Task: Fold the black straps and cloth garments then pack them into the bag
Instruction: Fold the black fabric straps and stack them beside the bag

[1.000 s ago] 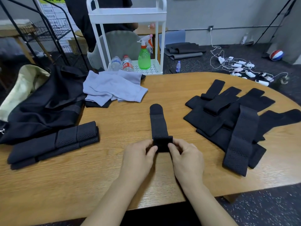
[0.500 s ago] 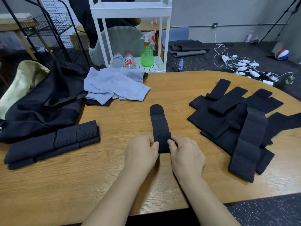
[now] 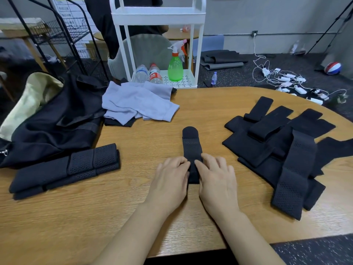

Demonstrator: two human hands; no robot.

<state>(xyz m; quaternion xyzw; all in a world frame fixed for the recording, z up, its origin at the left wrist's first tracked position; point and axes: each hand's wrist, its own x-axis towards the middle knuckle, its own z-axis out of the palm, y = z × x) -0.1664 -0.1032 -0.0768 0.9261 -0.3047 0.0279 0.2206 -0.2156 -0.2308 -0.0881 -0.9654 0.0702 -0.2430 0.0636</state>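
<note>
A black perforated strap (image 3: 191, 145) lies lengthwise on the wooden table (image 3: 114, 217) in front of me, its rounded tip pointing away. My left hand (image 3: 169, 182) and my right hand (image 3: 216, 180) flank its near end and pinch it, fingertips meeting on top of the strap; the thumbs are hidden. A stack of folded black straps (image 3: 65, 169) lies at the left. Several unfolded black straps (image 3: 277, 148) are piled at the right. Crumpled grey cloth garments (image 3: 137, 105) lie at the back, beside the open black bag (image 3: 53, 123) at far left.
A beige cloth (image 3: 28, 100) sits behind the bag. Beyond the table's far edge stands a white cart (image 3: 158, 18) with a green spray bottle (image 3: 175, 68) and two water bottles (image 3: 149, 74). Chargers and cables (image 3: 286, 81) lie on the floor at the right.
Both hands have slid forward along the strap, carrying its near end over the part that lies flat. The visible length of strap is shorter.
</note>
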